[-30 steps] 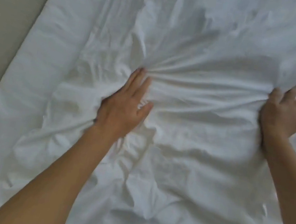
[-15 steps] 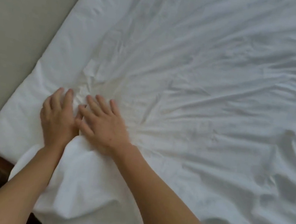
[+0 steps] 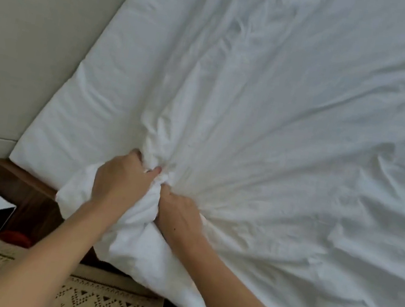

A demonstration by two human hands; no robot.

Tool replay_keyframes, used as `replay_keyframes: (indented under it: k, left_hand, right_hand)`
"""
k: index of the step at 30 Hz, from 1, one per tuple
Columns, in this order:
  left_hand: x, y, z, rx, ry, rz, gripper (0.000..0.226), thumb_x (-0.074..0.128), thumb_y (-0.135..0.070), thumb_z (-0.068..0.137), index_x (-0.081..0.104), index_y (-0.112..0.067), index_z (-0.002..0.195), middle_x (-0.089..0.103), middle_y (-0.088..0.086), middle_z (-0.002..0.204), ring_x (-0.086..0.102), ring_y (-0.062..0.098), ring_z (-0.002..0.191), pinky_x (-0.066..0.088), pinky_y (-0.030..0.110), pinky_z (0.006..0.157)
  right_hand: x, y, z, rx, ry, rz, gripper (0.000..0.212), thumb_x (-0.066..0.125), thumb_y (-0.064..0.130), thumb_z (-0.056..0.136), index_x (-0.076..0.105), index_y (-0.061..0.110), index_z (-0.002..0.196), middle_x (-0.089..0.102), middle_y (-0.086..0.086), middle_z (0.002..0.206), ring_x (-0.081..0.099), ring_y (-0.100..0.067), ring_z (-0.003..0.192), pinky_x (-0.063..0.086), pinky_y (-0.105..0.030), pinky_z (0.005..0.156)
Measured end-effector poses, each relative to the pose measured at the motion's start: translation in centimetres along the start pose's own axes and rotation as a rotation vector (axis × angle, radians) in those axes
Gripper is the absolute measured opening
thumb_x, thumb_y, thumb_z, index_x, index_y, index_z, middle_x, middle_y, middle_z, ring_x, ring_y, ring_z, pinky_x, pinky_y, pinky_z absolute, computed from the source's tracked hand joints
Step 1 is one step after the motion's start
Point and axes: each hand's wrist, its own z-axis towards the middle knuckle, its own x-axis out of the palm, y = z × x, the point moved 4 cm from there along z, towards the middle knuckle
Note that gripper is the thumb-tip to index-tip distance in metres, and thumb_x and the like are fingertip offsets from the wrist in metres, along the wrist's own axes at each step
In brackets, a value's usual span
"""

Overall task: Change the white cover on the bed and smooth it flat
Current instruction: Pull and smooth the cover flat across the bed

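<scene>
1. Head view: white cover (image 3: 294, 120) spread over bed, creased, wrinkles fanning from near corner; beige wall (image 3: 29, 33) beside, dark wood frame (image 3: 25, 194) below, patterned tan cloth (image 3: 103, 302) at the bottom.
2. Left hand (image 3: 119, 182) fingers curled, bunching cover at corner.
3. Right hand (image 3: 180, 216) just beside, also gripping the bunched cover.

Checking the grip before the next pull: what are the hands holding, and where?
Both hands, left hand and right hand, grip the white cover, bunched at its near-left corner.
</scene>
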Motion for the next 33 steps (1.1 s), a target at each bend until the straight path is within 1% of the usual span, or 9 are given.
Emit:
replay_keyframes:
  k: [2,6,12,15,18,21,26,30,33]
  left_hand:
    - [-2.8,1.4,-0.8,0.067,-0.098,0.034,0.048,0.054,-0.057,0.088,0.057,-0.009,0.09,0.065,0.017,0.084,0.06,0.036,0.08,0.042,0.036,0.066]
    - [-6.6,4.8,-0.6,0.085,-0.121,0.091,0.05,0.056,-0.059,0.086,0.051,-0.009,0.087,0.053,0.007,0.072,0.052,0.031,0.071,0.042,0.039,0.064]
    - [-1.1,12.4,-0.4,-0.368,-0.103,0.263,0.062,0.072,-0.022,0.082,0.035,0.001,0.126,0.047,0.035,0.122,0.049,0.052,0.111,0.042,0.055,0.093]
    - [-0.1,11.0,-0.5,-0.237,-0.306,0.178,0.075,0.076,-0.013,0.074,0.029,-0.011,0.133,0.041,0.033,0.127,0.045,0.053,0.111,0.041,0.064,0.092]
    - [0.5,2.4,-0.4,0.14,-0.566,0.104,0.044,0.056,-0.004,0.087,0.043,0.002,0.128,0.042,0.035,0.13,0.043,0.05,0.115,0.034,0.06,0.096]
    - [3.4,-7.5,-0.1,0.457,-0.577,0.09,0.042,0.046,-0.02,0.092,0.05,0.0,0.128,0.044,0.032,0.137,0.044,0.047,0.123,0.033,0.052,0.105]
    - [8.6,-15.8,0.2,0.799,-0.444,0.143,0.049,0.044,-0.031,0.095,0.049,-0.012,0.14,0.036,0.023,0.15,0.034,0.038,0.139,0.024,0.051,0.114]
    - [8.3,-2.0,3.7,0.331,-0.514,0.188,0.055,0.037,-0.041,0.1,0.04,-0.011,0.145,0.033,0.018,0.153,0.03,0.037,0.141,0.017,0.049,0.116]
    - [6.0,8.3,3.1,-0.088,-0.495,0.077,0.061,0.027,-0.045,0.098,0.035,-0.005,0.144,0.031,0.023,0.152,0.029,0.04,0.138,0.018,0.055,0.114]
  right_hand:
    - [-0.9,1.8,-0.6,-0.046,0.002,0.18,0.034,0.05,0.019,0.093,0.052,0.006,0.123,0.067,-0.015,0.078,0.062,-0.036,0.066,0.034,-0.034,0.057]
    - [-2.1,6.5,-2.3,-0.061,-0.087,0.366,0.024,0.048,0.017,0.092,0.05,0.004,0.112,0.065,-0.018,0.082,0.057,-0.037,0.069,0.031,-0.035,0.06]
    - [2.0,6.0,-4.2,-0.405,0.169,0.176,0.055,0.057,0.039,0.091,0.042,0.005,0.132,0.05,-0.021,0.121,0.046,-0.036,0.107,0.035,-0.043,0.091]
    - [-0.3,3.6,-6.3,-0.552,0.028,0.29,0.058,0.064,0.042,0.089,0.049,0.016,0.138,0.044,-0.021,0.139,0.037,-0.034,0.127,0.026,-0.044,0.108]
    - [-4.6,-5.3,-5.5,-0.25,-0.5,0.277,0.046,0.059,0.033,0.09,0.059,0.014,0.131,0.05,-0.019,0.139,0.041,-0.034,0.131,0.034,-0.049,0.108]
    - [-9.7,-18.1,-4.5,0.236,-0.86,0.058,0.049,0.048,0.035,0.09,0.058,0.01,0.132,0.051,-0.022,0.138,0.045,-0.037,0.129,0.04,-0.049,0.105]
    - [-11.7,-30.8,-4.8,0.777,-0.545,0.0,0.066,0.02,0.051,0.093,0.024,0.022,0.153,0.016,-0.017,0.159,0.013,-0.035,0.146,0.011,-0.05,0.117]
    - [-5.7,-21.2,-1.0,0.441,-0.541,-0.095,0.062,0.026,0.046,0.095,0.032,0.017,0.15,0.02,-0.019,0.157,0.014,-0.042,0.145,0.015,-0.056,0.116]
    - [2.6,-4.9,-1.2,-0.11,-0.262,-0.009,0.059,0.031,0.049,0.095,0.038,0.023,0.147,0.022,-0.011,0.158,0.011,-0.033,0.147,0.014,-0.051,0.116]
